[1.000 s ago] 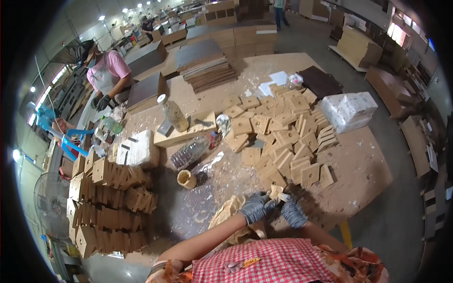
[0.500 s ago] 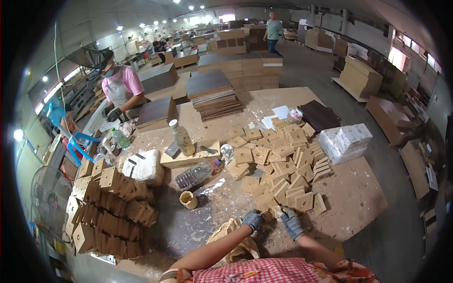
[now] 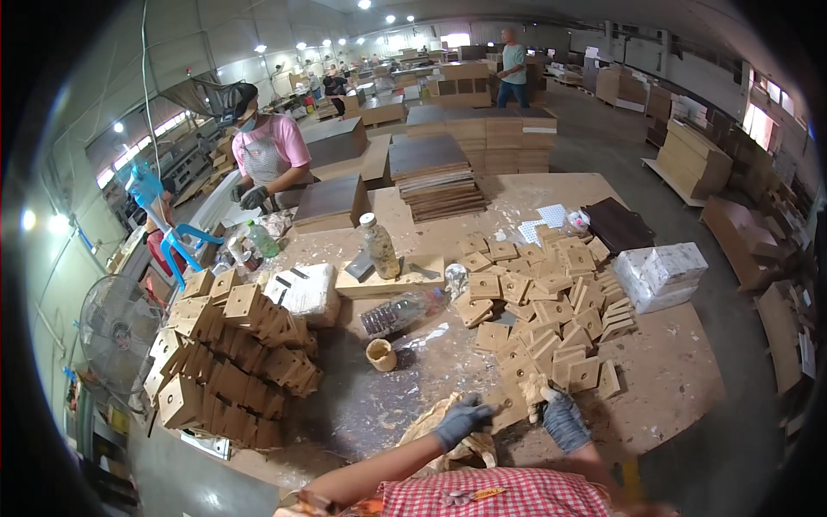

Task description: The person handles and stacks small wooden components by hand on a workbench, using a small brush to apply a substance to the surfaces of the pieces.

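Block with a drilled hole (image 3: 506, 404) is being held near the worktop's (image 3: 676, 345) front edge.
The left hand (image 3: 464, 421) is gripping its left side with bent fingers; the right hand's (image 3: 564, 421) fingers are clutching a pale cloth (image 3: 535, 391) just beside it. Loose drilled blocks (image 3: 558, 306) are lying heaped behind, toward the right edge; stacked blocks (image 3: 226, 379) are standing by the left edge.

No txt legible; marks on yellow tag (image 3: 488, 494), red-chk apron (image 3: 538, 495), too sm.
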`<action>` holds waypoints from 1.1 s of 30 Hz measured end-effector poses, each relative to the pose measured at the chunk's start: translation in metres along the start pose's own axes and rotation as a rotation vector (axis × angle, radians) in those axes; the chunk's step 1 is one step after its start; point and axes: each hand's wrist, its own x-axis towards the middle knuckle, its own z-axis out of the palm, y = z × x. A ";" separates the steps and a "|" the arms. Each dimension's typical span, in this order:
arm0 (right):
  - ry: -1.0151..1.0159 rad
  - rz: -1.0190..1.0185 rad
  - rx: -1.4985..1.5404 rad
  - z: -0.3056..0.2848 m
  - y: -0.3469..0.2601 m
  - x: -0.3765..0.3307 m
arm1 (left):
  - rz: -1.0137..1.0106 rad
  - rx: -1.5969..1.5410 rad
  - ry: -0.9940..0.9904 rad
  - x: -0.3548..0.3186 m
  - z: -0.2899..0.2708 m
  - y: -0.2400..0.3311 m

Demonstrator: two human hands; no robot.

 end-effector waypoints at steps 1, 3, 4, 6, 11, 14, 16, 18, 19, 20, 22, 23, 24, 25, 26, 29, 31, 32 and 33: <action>-0.059 0.052 0.113 0.006 -0.002 -0.005 | -0.076 -0.069 -0.053 -0.016 -0.015 0.004; -0.155 0.095 0.152 0.031 0.002 -0.012 | -0.149 -0.136 -0.090 -0.039 -0.036 0.003; -0.251 0.143 0.182 0.048 0.006 -0.016 | -0.147 -0.195 -0.067 -0.054 -0.044 -0.001; -0.284 0.080 -0.055 0.070 0.009 -0.020 | -0.149 -0.255 -0.045 -0.072 -0.042 0.002; -0.316 -0.007 -0.478 0.041 0.064 0.005 | -0.005 -0.345 0.023 -0.097 -0.038 0.019; -0.296 0.264 0.187 0.104 0.019 -0.019 | 0.116 -0.207 0.048 -0.099 -0.054 0.022; -0.273 0.200 0.078 0.116 0.008 -0.025 | 0.057 -0.075 -0.001 -0.098 -0.058 0.034; -0.272 0.165 0.109 0.106 0.011 -0.018 | 0.093 -0.036 -0.018 -0.098 -0.038 0.055; -0.291 0.167 0.148 0.111 0.014 -0.020 | 0.129 0.005 0.015 -0.100 -0.036 0.056; -0.246 0.195 -0.114 0.115 0.004 -0.015 | 0.164 0.049 0.047 -0.104 -0.033 0.054; -0.335 0.091 0.139 0.095 0.006 -0.016 | 0.145 0.062 0.043 -0.102 -0.025 0.057; -0.345 0.069 0.113 0.101 -0.003 -0.017 | 0.168 0.077 0.074 -0.101 -0.023 0.063; -0.349 0.071 0.119 0.111 -0.015 -0.022 | 0.166 0.081 0.080 -0.105 -0.019 0.070; -0.282 -0.027 -0.099 0.123 -0.028 -0.029 | 0.168 0.109 0.118 -0.110 -0.012 0.076; -0.213 -0.124 -0.317 0.132 -0.035 -0.033 | 0.172 0.137 0.156 -0.111 -0.009 0.079; -0.185 -0.327 -0.618 0.134 -0.032 -0.033 | 0.200 0.170 0.164 -0.107 -0.006 0.077; -0.156 -0.595 -0.969 0.141 -0.031 -0.032 | 0.218 0.131 0.154 -0.107 -0.002 0.075; -0.153 -0.596 -0.971 0.145 -0.029 -0.031 | 0.238 0.090 0.144 -0.107 -0.001 0.075; -0.177 -0.597 -0.981 0.147 -0.026 -0.030 | 0.239 0.090 0.142 -0.108 -0.001 0.074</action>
